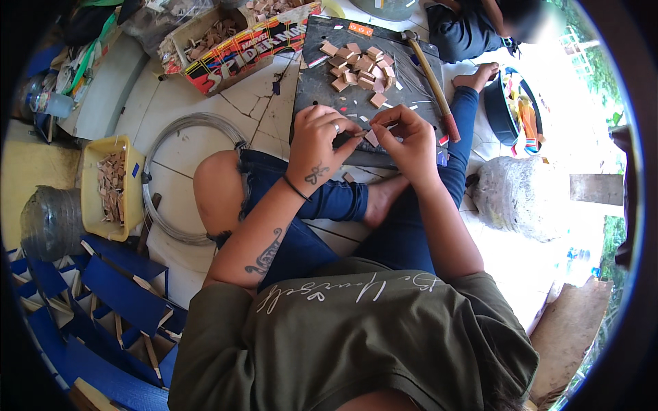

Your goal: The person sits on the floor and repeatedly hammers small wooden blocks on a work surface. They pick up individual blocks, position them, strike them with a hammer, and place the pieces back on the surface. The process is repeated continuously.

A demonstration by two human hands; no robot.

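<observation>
"Where's the piece you're on?"

"Just above the middle of the frame: a small wooden piece (361,134), pinched between the thumb and fingers of my left hand (319,142)."

"And the other hand?"

"My right hand (411,140) is right beside it, thumb and fingers bent close together. I can't tell whether they grip anything."

"Any writing about?"

"Plenty. The cardboard box (214,77) at upper left carries big block letters on its red, yellow and black side. My olive shirt (356,329), lower centre, has pale script and a little heart, upside down in the frame. There's inked script on my left forearm (257,240) too."

"Anything printed on the dark board (315,103)?"

"An orange strip (360,29) with pale marks, near its top edge, too small to read. Below that lies a pile of wooden squares (362,67), with a hammer (430,79) to the right."
</observation>
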